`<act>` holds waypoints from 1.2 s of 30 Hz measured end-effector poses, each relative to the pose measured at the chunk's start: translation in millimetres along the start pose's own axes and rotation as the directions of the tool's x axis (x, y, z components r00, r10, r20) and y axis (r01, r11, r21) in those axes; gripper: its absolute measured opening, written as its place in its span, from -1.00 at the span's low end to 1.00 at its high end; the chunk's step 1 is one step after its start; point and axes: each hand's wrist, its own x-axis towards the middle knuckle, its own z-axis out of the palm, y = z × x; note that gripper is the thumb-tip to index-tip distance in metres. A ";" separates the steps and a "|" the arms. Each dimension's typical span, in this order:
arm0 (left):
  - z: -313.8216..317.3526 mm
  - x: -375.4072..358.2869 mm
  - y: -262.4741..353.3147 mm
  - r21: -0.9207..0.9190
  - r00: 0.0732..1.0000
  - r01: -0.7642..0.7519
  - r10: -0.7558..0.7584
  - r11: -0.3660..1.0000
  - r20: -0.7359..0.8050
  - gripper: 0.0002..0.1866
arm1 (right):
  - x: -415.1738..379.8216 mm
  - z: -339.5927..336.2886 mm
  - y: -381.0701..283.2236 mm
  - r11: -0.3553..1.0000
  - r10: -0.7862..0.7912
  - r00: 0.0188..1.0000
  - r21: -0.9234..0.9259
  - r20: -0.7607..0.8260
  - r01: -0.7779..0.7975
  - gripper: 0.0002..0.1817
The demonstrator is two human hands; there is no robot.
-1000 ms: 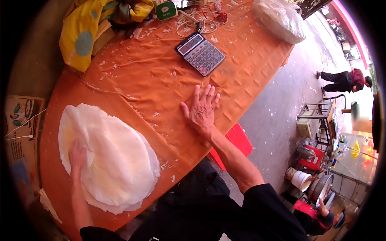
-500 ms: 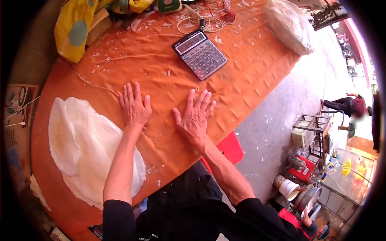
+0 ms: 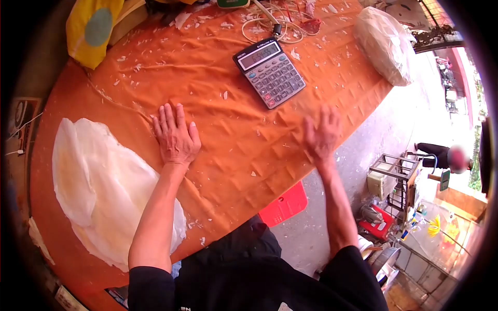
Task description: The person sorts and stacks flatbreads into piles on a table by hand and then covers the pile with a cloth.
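Note:
My left hand (image 3: 177, 139) lies flat on the orange cloth (image 3: 228, 150), palm down, fingers stretched out, holding nothing. Over the right part of the cloth is my right hand (image 3: 322, 133), somewhat blurred, its fingers apart and nothing in it. A grey calculator (image 3: 271, 73) with digits on its display rests between and beyond the two hands. To the left of my left forearm, a large whitish sheet (image 3: 111, 192) is spread on the cloth, its surface creased.
A filled plastic bag (image 3: 385, 45) sits at the far right of the table. White cables (image 3: 254, 32), pale scraps and a yellow cloth (image 3: 85, 36) lie at the back. Below the edge is a red stool (image 3: 284, 205); a person (image 3: 441, 155) is at the right.
My right hand has moved right across the cloth, away from my left hand. My left hand stays flat. The view has shifted slightly, and more of the red stool shows.

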 end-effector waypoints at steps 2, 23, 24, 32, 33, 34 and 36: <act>-0.7 1.4 1.5 -0.009 1.000 0.002 -0.002 1.000 0.000 -0.36 | 7.3 17.3 49.8 0.970 0.059 0.998 -0.235 -0.009 -0.060 -0.28; -19.2 7.7 16.9 0.023 0.982 -0.055 0.058 0.998 -0.182 -0.47 | 17.6 -6.0 42.1 0.989 -0.052 0.992 -0.140 -0.115 0.035 -0.55; -18.7 8.9 13.7 0.017 0.983 -0.035 0.038 0.999 -0.182 -0.43 | 5.5 15.5 68.8 0.944 0.004 0.997 -0.328 -0.072 -0.028 -0.48; -6.9 -3.8 6.0 0.021 0.999 0.010 -0.010 1.000 0.044 -0.32 | -0.3 10.1 74.1 0.868 0.019 0.992 -0.490 -0.126 -0.079 -0.32; -9.0 -3.4 1.7 0.026 1.000 0.014 -0.014 1.000 0.022 -0.32 | 2.4 2.0 68.3 0.863 0.006 0.991 -0.499 -0.134 -0.073 -0.32; -7.7 -2.4 0.2 0.025 0.994 0.008 -0.011 1.000 0.105 -0.31 | 4.9 -0.8 64.1 0.865 -0.003 0.990 -0.498 -0.140 -0.068 -0.32; -10.7 2.3 -2.1 0.023 0.958 0.020 -0.025 1.000 0.286 -0.26 | 8.6 -4.7 58.5 0.865 -0.014 0.988 -0.498 -0.151 -0.064 -0.32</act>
